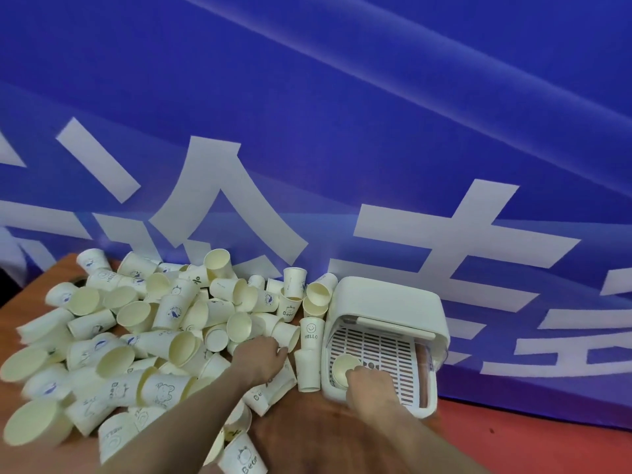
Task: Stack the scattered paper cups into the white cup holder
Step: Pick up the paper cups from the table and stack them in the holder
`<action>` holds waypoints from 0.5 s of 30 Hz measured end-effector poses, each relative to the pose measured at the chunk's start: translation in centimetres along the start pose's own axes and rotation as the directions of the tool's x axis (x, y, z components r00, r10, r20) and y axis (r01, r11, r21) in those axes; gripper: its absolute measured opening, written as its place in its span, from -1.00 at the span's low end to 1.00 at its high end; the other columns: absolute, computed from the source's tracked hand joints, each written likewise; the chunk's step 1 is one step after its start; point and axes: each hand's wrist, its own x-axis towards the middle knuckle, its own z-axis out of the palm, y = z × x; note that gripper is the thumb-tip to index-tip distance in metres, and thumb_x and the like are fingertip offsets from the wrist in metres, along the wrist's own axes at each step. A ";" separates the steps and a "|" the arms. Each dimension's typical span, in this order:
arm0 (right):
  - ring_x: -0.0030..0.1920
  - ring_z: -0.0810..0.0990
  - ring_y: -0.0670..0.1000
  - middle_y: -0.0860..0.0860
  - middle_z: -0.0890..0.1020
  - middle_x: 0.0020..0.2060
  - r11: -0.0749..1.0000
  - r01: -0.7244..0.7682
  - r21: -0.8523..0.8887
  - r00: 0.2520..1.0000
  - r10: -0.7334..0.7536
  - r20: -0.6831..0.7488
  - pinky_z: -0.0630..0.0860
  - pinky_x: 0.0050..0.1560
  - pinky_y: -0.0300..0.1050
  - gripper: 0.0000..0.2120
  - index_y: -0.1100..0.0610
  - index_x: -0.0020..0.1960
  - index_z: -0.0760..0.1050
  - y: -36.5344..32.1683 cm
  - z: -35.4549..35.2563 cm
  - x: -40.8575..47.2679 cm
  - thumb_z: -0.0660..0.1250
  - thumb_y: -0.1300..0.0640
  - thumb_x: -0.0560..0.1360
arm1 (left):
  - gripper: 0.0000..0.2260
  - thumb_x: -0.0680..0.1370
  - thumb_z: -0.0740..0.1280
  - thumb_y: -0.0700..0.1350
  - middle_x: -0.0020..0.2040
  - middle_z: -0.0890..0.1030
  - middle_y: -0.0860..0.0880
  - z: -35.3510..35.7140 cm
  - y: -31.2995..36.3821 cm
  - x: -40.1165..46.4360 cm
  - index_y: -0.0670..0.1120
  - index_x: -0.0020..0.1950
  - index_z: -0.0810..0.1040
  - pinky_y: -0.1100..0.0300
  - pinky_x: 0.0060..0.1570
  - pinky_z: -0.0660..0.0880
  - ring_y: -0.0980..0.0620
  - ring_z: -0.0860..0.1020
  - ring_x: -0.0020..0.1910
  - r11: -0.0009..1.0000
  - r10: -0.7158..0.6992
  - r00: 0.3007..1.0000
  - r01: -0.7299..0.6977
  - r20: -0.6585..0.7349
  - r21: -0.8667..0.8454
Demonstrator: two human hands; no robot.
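Note:
A big heap of white paper cups with small prints covers the left and middle of the table. The white cup holder stands at the right, its front open over a slotted tray. My right hand is at the tray's front left corner, fingers around a cup whose open mouth faces up. My left hand reaches into the heap's right edge, fingers curled on a lying cup. Two cups marked HELLO stand upside down between my hands.
A blue banner with large white characters hangs right behind the table. The brown tabletop shows between my forearms. A red surface lies to the right of the holder.

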 end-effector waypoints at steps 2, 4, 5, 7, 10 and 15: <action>0.10 0.58 0.16 0.10 0.60 0.10 0.999 0.025 0.036 0.999 -0.023 -0.031 0.42 -0.02 -0.05 -0.73 0.15 0.16 0.53 -1.1 -0.9 0.2 0.16 0.19 0.53 | -0.60 0.62 0.05 0.18 -0.22 0.54 -0.02 -0.8 -0.6 -0.2 -0.04 -0.26 0.41 0.13 -0.20 0.46 -0.04 0.57 -0.18 1.000 -0.019 1.000 0.019 -0.018 0.011; 0.08 0.58 0.16 0.10 0.60 0.08 0.996 0.077 0.049 0.993 -0.073 -0.090 0.41 -0.06 -0.05 -0.74 0.16 0.15 0.52 -2.5 -2.5 0.9 0.14 0.15 0.54 | -0.61 0.61 0.06 0.18 -0.19 0.57 -0.03 -1.9 -1.5 -0.5 -0.04 -0.22 0.45 0.12 -0.18 0.47 -0.05 0.58 -0.16 0.999 -0.038 0.999 0.039 -0.037 0.015; 0.07 0.59 0.16 0.11 0.60 0.07 0.992 0.117 0.045 0.986 -0.111 -0.125 0.42 -0.08 -0.05 -0.74 0.16 0.15 0.51 -3.4 -3.4 1.4 0.13 0.15 0.55 | -0.61 0.62 0.06 0.17 -0.18 0.57 -0.03 -2.6 -2.1 -0.7 -0.04 -0.20 0.47 0.12 -0.18 0.46 -0.05 0.58 -0.14 0.999 -0.047 0.997 0.048 -0.053 0.025; 0.04 0.59 0.16 0.10 0.60 0.05 0.982 0.183 0.048 0.966 -0.171 -0.196 0.40 -0.13 -0.05 -0.75 0.15 0.14 0.51 -5.2 -5.5 2.4 0.14 0.15 0.55 | -0.61 0.62 0.06 0.18 -0.12 0.60 -0.05 -3.9 -3.6 -1.4 -0.05 -0.11 0.53 0.13 -0.15 0.45 -0.05 0.59 -0.08 0.996 -0.071 0.994 0.076 -0.086 0.056; 0.01 0.60 0.16 0.08 0.61 0.01 0.957 0.287 0.046 0.924 -0.264 -0.276 0.39 -0.16 -0.06 -0.79 0.14 0.09 0.51 -8.8 -8.5 3.8 0.17 0.14 0.53 | -0.60 0.62 0.06 0.19 -0.04 0.61 -0.05 -5.7 -7.0 -3.5 -0.05 -0.05 0.54 0.12 -0.17 0.40 -0.06 0.58 -0.04 0.985 -0.150 0.982 0.159 -0.118 0.072; -0.03 0.60 0.16 0.06 0.60 -0.04 0.902 0.431 -0.003 0.863 -0.414 -0.289 0.31 -0.23 -0.08 -0.84 0.13 0.01 0.50 -15.7 -12.2 4.5 0.16 0.15 0.52 | -0.64 0.62 0.07 0.19 -0.11 0.58 -0.04 -8.9 -13.9 -9.1 -0.03 -0.17 0.42 0.14 -0.22 0.38 -0.05 0.58 -0.08 0.925 -0.364 0.917 0.376 -0.162 0.050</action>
